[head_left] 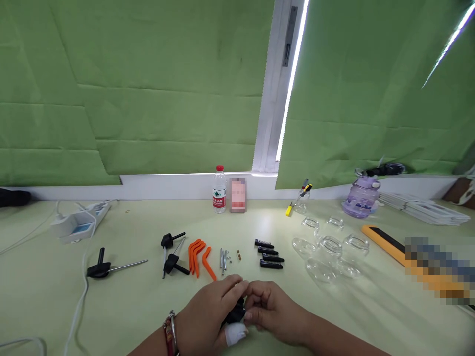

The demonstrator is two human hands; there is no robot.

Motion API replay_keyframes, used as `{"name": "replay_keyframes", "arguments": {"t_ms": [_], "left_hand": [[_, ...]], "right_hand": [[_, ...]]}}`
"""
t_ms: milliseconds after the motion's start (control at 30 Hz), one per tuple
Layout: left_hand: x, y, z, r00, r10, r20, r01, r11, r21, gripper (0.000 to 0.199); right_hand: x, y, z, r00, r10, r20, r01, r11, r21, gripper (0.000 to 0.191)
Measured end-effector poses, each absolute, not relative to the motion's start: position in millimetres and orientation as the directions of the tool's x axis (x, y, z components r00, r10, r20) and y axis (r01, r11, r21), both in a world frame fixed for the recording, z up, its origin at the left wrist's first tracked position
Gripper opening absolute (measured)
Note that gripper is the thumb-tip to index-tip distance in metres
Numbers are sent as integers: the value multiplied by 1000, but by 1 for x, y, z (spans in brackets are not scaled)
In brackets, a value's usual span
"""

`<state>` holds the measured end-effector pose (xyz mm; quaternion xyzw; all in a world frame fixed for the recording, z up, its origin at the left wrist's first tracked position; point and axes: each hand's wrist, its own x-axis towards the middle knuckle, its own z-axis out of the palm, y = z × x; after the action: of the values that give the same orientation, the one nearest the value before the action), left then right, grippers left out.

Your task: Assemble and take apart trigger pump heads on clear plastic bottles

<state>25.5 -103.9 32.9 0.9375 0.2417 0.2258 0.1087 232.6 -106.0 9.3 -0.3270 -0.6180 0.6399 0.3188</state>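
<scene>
Near the table's front edge, my left hand [210, 314] is wrapped round a black part [236, 313]; white tape covers its thumb. My right hand [272, 312] touches it from the right, fingers pinched together at the black part. Whether a small piece sits between those fingertips is hidden. Beyond my hands lie orange curved pieces [195, 254], silver screws [223, 261], tiny brown and silver bits [239, 255] and black parts with springs [270, 264]. Black handles with metal rods [171, 262] lie to the left, with another such handle [99, 270] farther left.
Several clear glass cups [330, 246] stand right of centre. A water bottle [219, 190], a jar with tools [302, 200] and a purple jug [360, 198] line the back. A power strip [82, 223] with white cables is left; an orange object [386, 243] lies right.
</scene>
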Motion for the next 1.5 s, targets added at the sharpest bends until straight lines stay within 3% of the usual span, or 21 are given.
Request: {"name": "replay_keyframes", "arguments": {"t_ms": [100, 200, 300, 467, 600, 833, 1033, 1233, 1300, 1367, 1500], "left_hand": [[26, -102, 29, 796, 532, 290, 388, -815, 430, 68], [24, -98, 27, 755, 599, 266, 446, -768, 460, 56], [18, -92, 28, 689, 685, 239, 527, -699, 483, 39], [10, -85, 29, 607, 783, 138, 604, -567, 561, 26], [8, -82, 29, 607, 789, 94, 609, -539, 582, 24], [5, -79, 30, 627, 774, 91, 611, -560, 560, 27], [5, -78, 33, 628, 775, 73, 602, -543, 586, 28], [1, -75, 31, 604, 794, 63, 553, -474, 685, 20], [-1, -73, 30, 591, 805, 53, 529, -436, 728, 18], [-2, -71, 29, 579, 814, 39, 508, -398, 764, 18], [-3, -70, 27, 571, 821, 18, 478, -350, 806, 17]], "right_hand": [[232, -104, 4, -574, 817, -47, -6, -61, -998, 26], [233, -100, 3, -523, 851, -40, 41, -22, -999, 25], [239, -91, 5, -376, 926, 44, 251, 147, -957, 21], [243, -66, 17, -231, 950, 212, 676, 313, -667, 17], [226, -43, 25, -249, 957, 152, 880, 289, -376, 19], [197, -19, 20, -135, 986, 96, 938, 159, -307, 18], [199, -21, 20, -138, 984, 111, 921, 169, -351, 16], [221, -45, 36, -170, 976, 139, 822, 218, -527, 22], [230, -57, 36, -137, 989, 50, 625, 126, -770, 17], [237, -69, 31, -119, 992, -51, 410, 2, -912, 10], [242, -84, 15, -74, 979, -190, 160, -176, -971, 13]]}}
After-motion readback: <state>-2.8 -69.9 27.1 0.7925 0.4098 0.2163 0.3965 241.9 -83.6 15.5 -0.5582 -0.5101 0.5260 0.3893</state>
